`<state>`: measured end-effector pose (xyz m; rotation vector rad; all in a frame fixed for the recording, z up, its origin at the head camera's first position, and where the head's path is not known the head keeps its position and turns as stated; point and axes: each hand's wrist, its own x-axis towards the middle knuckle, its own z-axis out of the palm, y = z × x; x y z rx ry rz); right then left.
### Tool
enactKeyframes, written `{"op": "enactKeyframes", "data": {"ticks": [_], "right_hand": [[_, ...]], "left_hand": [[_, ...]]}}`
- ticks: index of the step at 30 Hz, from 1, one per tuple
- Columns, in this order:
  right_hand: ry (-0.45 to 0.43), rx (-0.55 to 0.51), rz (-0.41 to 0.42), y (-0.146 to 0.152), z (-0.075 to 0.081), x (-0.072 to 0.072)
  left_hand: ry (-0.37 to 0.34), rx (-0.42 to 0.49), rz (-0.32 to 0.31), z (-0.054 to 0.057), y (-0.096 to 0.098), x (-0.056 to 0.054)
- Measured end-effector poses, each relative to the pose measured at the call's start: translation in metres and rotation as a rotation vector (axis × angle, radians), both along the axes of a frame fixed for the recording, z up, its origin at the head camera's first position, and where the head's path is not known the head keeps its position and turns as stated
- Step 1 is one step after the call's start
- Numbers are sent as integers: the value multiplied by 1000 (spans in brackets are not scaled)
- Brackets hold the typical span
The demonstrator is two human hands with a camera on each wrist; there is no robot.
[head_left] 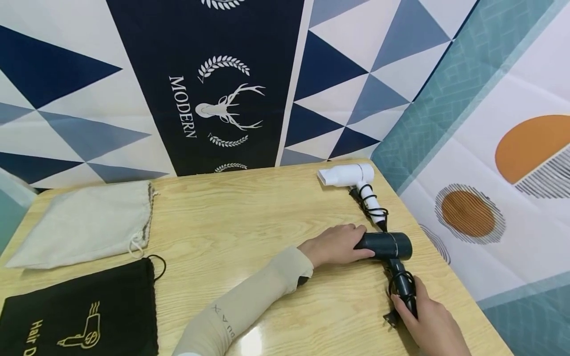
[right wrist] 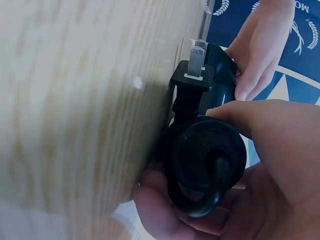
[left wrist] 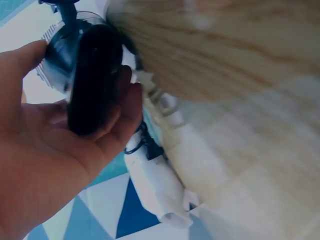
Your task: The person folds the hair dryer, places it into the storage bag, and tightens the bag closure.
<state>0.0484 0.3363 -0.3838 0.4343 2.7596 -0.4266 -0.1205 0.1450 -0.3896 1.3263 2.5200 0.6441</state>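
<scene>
A black hair dryer (head_left: pixel 394 246) lies at the right side of the table, its cord wound about the handle. My left hand (head_left: pixel 339 244) grips the nozzle end of its barrel, thumb on the near side and fingers over the far side. Lower right, my right hand (head_left: pixel 434 321) holds the corded handle between thumb and fingers. In the right wrist view the two-prong plug (right wrist: pixel 195 70) sticks out beside the handle's end. Just behind the black dryer lies a white hair dryer (head_left: pixel 349 174), its black cord wrapped round its handle; neither hand touches it.
On the left of the wooden table (head_left: pixel 222 217) lies a light grey drawstring bag (head_left: pixel 89 222). Nearer, a black drawstring bag (head_left: pixel 120 296) bears a gold dryer print. A patterned wall covering (head_left: pixel 240 39) stands behind the table, another (head_left: pixel 525 237) along its right edge.
</scene>
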Motion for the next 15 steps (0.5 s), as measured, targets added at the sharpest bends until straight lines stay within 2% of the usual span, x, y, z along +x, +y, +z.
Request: {"op": "enactKeyframes", "data": {"ticks": [5,11,15], "right_hand": [[-7,-5,-3,0,-3,0],[-21,-17,-4,0,-2,-2],[-21,-21,-8,-1,-4,-2]], "left_hand": [[-18,32,6,-5,-2,0],[-51,16,16,0,-4,1],[-114,-2,3,3,-5,-1]]}}
